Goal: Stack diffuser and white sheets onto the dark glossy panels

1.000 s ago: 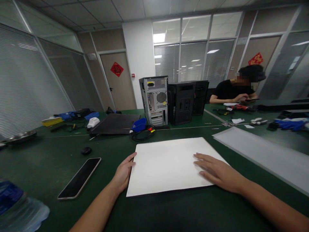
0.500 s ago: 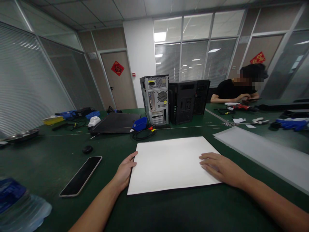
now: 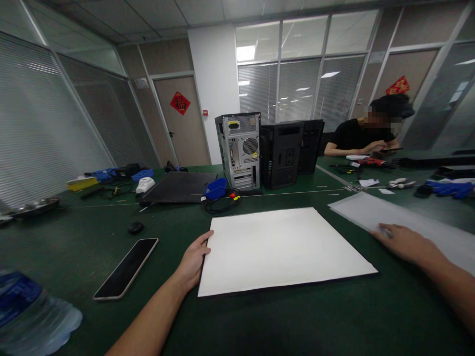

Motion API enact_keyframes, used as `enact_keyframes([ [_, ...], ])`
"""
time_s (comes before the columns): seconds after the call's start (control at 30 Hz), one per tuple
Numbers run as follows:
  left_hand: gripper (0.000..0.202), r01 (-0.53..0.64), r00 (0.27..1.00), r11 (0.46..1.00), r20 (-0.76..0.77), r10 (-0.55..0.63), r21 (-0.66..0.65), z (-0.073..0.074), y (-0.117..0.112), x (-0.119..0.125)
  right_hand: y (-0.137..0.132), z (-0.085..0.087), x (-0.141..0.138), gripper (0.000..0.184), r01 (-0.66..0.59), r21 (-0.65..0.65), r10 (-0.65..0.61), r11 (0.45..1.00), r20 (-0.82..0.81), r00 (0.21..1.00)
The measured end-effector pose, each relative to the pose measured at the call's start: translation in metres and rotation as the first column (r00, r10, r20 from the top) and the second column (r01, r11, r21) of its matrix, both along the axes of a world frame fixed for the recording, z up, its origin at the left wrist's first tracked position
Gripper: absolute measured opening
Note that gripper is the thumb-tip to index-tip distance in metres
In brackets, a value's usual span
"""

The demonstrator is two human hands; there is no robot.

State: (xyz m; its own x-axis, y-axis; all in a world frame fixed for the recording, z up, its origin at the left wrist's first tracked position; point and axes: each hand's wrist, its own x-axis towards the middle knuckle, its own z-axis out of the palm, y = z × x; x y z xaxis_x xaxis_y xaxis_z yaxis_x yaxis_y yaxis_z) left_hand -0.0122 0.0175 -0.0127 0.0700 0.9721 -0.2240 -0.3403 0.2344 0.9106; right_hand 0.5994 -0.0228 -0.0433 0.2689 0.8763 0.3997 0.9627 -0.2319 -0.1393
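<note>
A white rectangular panel (image 3: pixel 282 247) with a thin dark edge lies in front of me on the green table. My left hand (image 3: pixel 193 259) grips its left edge, thumb on top and the other fingers mostly underneath. To the right lies a long translucent sheet (image 3: pixel 419 220). My right hand (image 3: pixel 411 242) is over the near edge of that sheet, away from the panel. Its thumb and a bent finger show a small gap between them, and I see nothing held there. The remaining fingers are partly hidden.
A phone (image 3: pixel 126 269), a round black object (image 3: pixel 135 227) and a plastic water bottle (image 3: pixel 33 314) are on the left. Computer cases (image 3: pixel 243 153) stand behind a blue tray (image 3: pixel 215 189) with cables. A person (image 3: pixel 361 136) sits at the back right.
My right hand has left the panel's right side and moved right to the translucent sheet, uncovering the panel's right corner. My left hand keeps its grip on the left edge.
</note>
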Motion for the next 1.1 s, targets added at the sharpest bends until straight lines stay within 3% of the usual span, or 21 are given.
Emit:
enact_keyframes([
  [0.13,0.071,-0.005,1.000,1.000,-0.010,0.005,-0.014,0.001,0.000,0.001,-0.001,0.008,-0.013,0.048,0.060,-0.128,-0.063,0.990,-0.014,0.998],
  [0.3,0.071,-0.010,1.000,1.000,-0.018,0.009,-0.025,0.003,-0.001,0.001,-0.010,0.037,-0.056,0.052,0.107,-0.076,-0.102,0.991,0.068,0.993],
  [0.4,0.070,-0.007,1.000,1.000,-0.021,0.007,-0.025,0.004,-0.002,0.001,-0.015,0.049,-0.098,0.051,0.013,-0.032,-0.009,0.999,0.116,0.993],
  [0.5,0.070,-0.005,1.000,1.000,-0.024,0.004,-0.027,0.003,-0.001,0.001,-0.020,0.051,-0.147,0.045,-0.205,-0.041,0.208,0.978,0.150,0.966],
  [0.6,0.069,-0.004,1.000,1.000,-0.031,0.004,-0.026,0.001,-0.001,0.001,-0.028,0.047,-0.196,0.037,-0.450,-0.103,0.461,0.887,0.148,0.875],
  [0.7,0.069,-0.003,0.999,0.999,-0.039,0.002,-0.033,0.001,0.000,0.002,-0.038,0.047,-0.233,0.033,-0.686,-0.161,0.704,0.709,0.111,0.701],
  [0.8,0.071,-0.003,0.999,0.999,-0.050,0.001,-0.040,0.003,-0.001,0.002,-0.045,0.048,-0.251,0.034,-0.815,-0.140,0.827,0.563,0.080,0.557],
  [0.9,0.069,-0.010,0.998,0.999,-0.060,0.008,-0.043,0.004,-0.002,0.003,-0.048,0.048,-0.254,0.038,-0.841,-0.131,0.849,0.524,0.010,0.528],
  [1.1,0.070,-0.014,0.999,1.000,-0.045,0.013,-0.019,0.002,0.000,0.003,-0.052,0.055,-0.255,0.046,-0.870,-0.257,0.882,0.420,-0.109,0.458],
])
